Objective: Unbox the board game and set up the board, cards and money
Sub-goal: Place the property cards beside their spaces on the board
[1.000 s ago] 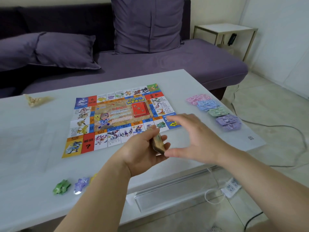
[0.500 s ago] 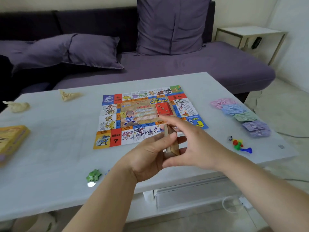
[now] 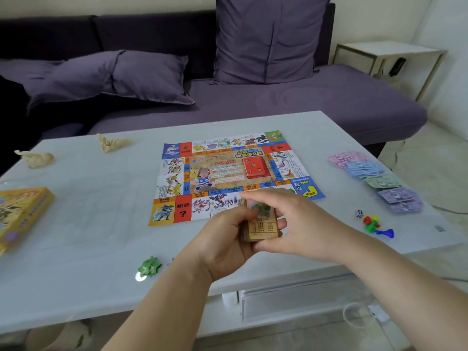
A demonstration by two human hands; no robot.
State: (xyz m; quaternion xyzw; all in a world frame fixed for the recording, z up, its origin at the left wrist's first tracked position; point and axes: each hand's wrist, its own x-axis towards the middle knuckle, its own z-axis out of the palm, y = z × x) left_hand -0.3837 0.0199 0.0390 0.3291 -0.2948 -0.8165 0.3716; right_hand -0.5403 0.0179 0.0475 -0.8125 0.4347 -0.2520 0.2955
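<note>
Tan deck of property cards [image 3: 262,221] is hovering over the near edge of the colourful square paper board [image 3: 228,173], held btwn both grips. Left grip [image 3: 228,239] is wrapping the deck's left side. Right grip [image 3: 304,224] is pinching it, fingers over the top edge & thumb under the bottom, so both are closed on the deck.

Step in hand, prob.: squaring this 2nd card pile before laying it down. Red card stack [image 3: 255,167] is already lying on the board's centre panel, and pastel paper money piles [image 3: 374,181] are lying in a row well right of the board, so setup looks nearly done. Nxt move is calling for a free spot on or beside the board, w/ the deck going down flat & w/o nudging the thin sheet.

White die [image 3: 358,214] & coloured plastic pawns [image 3: 372,222] are lying near the money. Green plastic figure [image 3: 149,267] is sitting near the front edge, yellow game box [image 3: 22,211] at the left. Everything is resting on the pale glossy worktop [image 3: 76,236]. Purple sofa [image 3: 304,105] w/ cushions is running behind it, and a small white side table [image 3: 387,49] is standing far right.
</note>
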